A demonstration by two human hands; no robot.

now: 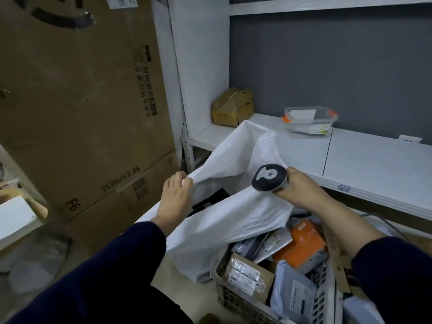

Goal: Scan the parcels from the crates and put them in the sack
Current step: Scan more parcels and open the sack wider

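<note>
A white sack [233,218] stands open in the middle, something dark showing inside its mouth. My left hand [175,195] pinches the sack's left rim and holds it up. My right hand [301,190] grips a dark handheld scanner [268,177], whose head points left over the sack's right edge. Below the right arm a beige slatted crate [236,298] holds several parcels: an orange bag [301,246], a small cardboard box [245,274], grey and white mailers [294,293].
Tall cardboard cartons [81,101] lean at the left. A white shelf [350,155] runs behind the sack, bearing a crumpled cardboard box [232,107] and a clear plastic tub [309,121]. A white box [16,216] sits at the far left.
</note>
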